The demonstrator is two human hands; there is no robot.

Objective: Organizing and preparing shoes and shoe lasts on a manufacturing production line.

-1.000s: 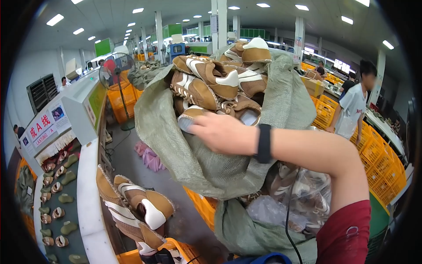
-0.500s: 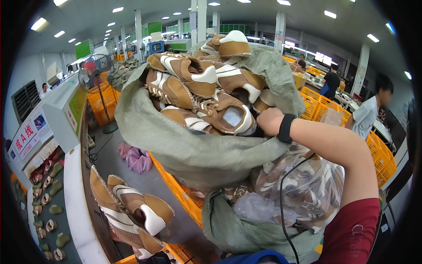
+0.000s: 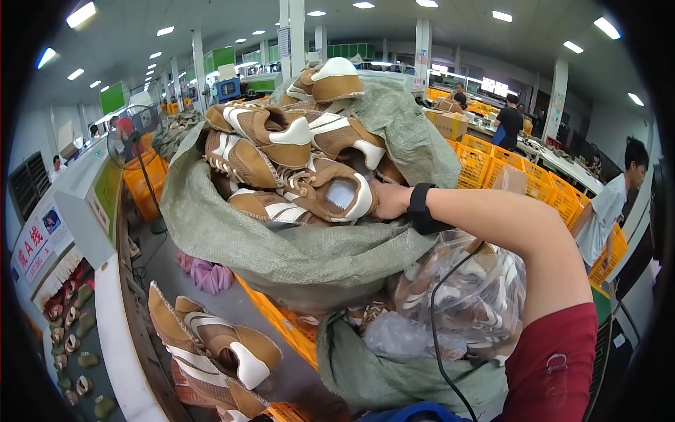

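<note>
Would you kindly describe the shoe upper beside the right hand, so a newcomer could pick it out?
Find the large grey-green sack, heaped with brown-and-white shoe uppers. At the heap's front, immediately left of the right hand, lies this shoe upper. Unlike its visible neighbours, it shows a pale patch inside its opening.

On my feed I see an open grey-green woven sack (image 3: 295,253) carrying heaped brown-and-white shoes (image 3: 261,133); the grey floor (image 3: 232,304) bears a pink bundle (image 3: 205,276); a dark belt (image 3: 105,375) carries green foot-shaped forms (image 3: 86,324).
</note>
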